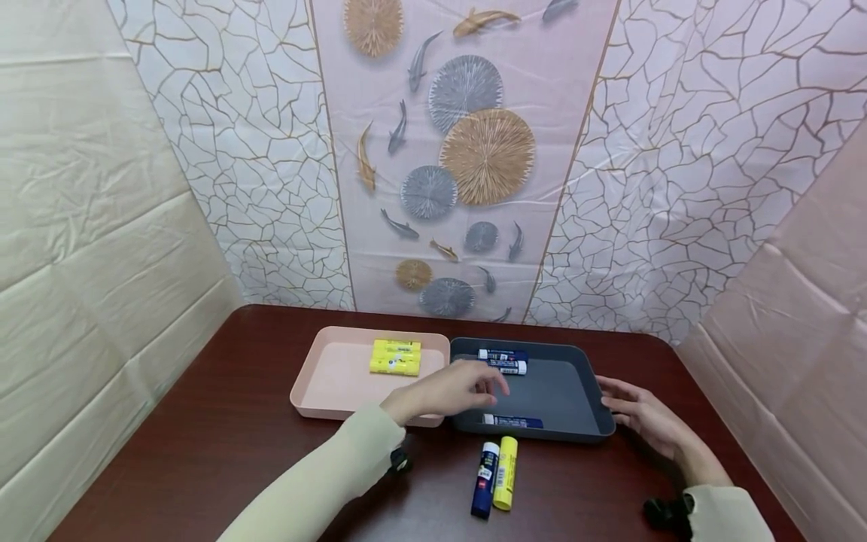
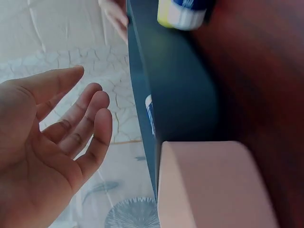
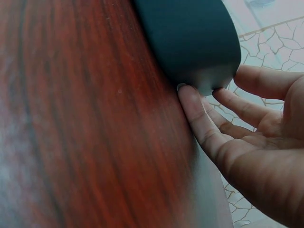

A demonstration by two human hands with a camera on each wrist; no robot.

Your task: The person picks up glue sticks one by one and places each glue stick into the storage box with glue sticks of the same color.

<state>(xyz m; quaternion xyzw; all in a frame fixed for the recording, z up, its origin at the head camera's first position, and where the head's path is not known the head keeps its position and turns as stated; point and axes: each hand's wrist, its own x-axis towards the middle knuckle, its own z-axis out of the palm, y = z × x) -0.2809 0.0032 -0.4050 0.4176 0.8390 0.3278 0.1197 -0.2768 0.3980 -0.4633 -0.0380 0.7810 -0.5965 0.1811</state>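
My left hand (image 1: 455,390) hovers over the left part of the dark grey tray (image 1: 562,435), fingers loosely bent and holding nothing. In the left wrist view, space shows between its thumb and fingertips. My right hand (image 1: 646,418) touches the outside of that tray's right end, and the right wrist view shows its fairly straight fingers (image 3: 194,107) against the wall. Inside the tray lie blue glue sticks (image 1: 512,421), one along the near wall and two at the back left. A blue glue stick (image 1: 485,482) and a yellow glue stick (image 1: 505,474) lie side by side on the table in front.
A pink tray (image 1: 325,384) stands against the dark tray's left side and holds several yellow glue sticks (image 1: 396,357) in a stack or row. Both trays stand on a dark red wood table (image 1: 223,436). Patterned cloth walls (image 1: 284,188) surround the table's back and sides.
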